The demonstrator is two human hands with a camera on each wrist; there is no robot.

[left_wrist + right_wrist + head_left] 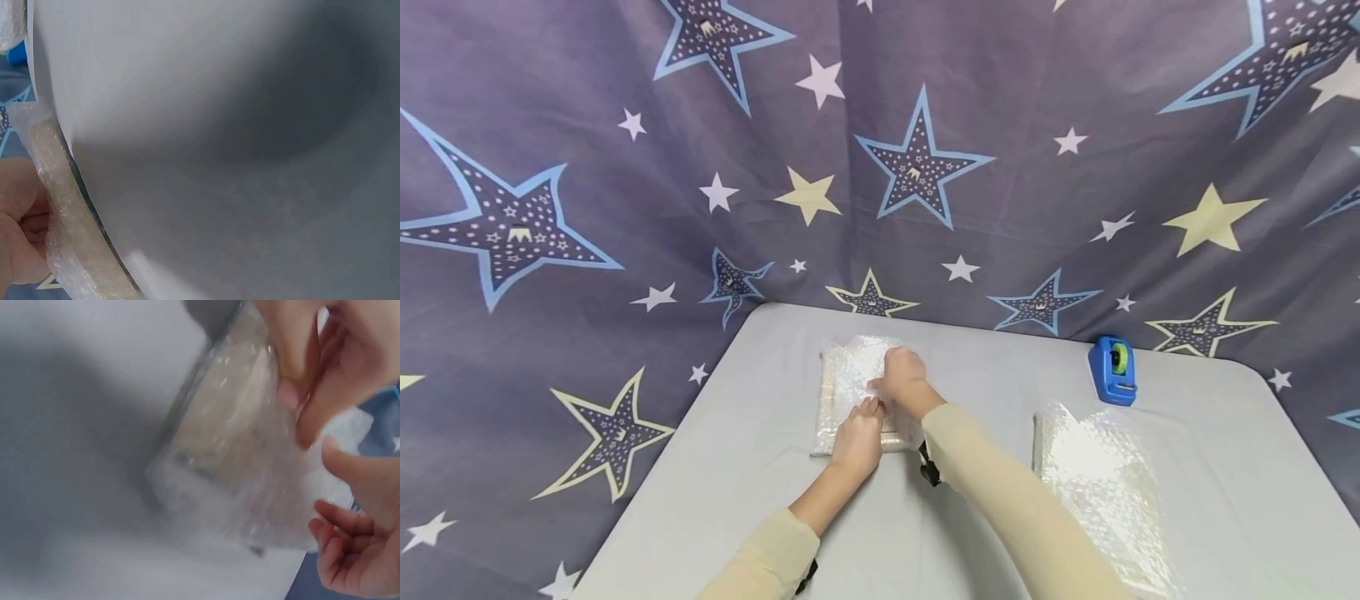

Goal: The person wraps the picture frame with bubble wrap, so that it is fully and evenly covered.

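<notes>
A flat rectangular beige-edged object in clear bubble wrap lies at the middle of the table's far half. Its kind is hard to tell through the film. My left hand is at its near side, pinching the bubble wrap between thumb and finger. Just beyond and to the right, my right hand has its thumb against the wrap. In the right wrist view, the right hand's fingers are bent and apart from the thumb; whether they grip film is unclear. The package edge shows in the left wrist view.
Another sheet or package of bubble wrap lies on the right of the white table. Behind it stands a blue tape dispenser with a green roll. A star-patterned curtain hangs along the table's back and sides.
</notes>
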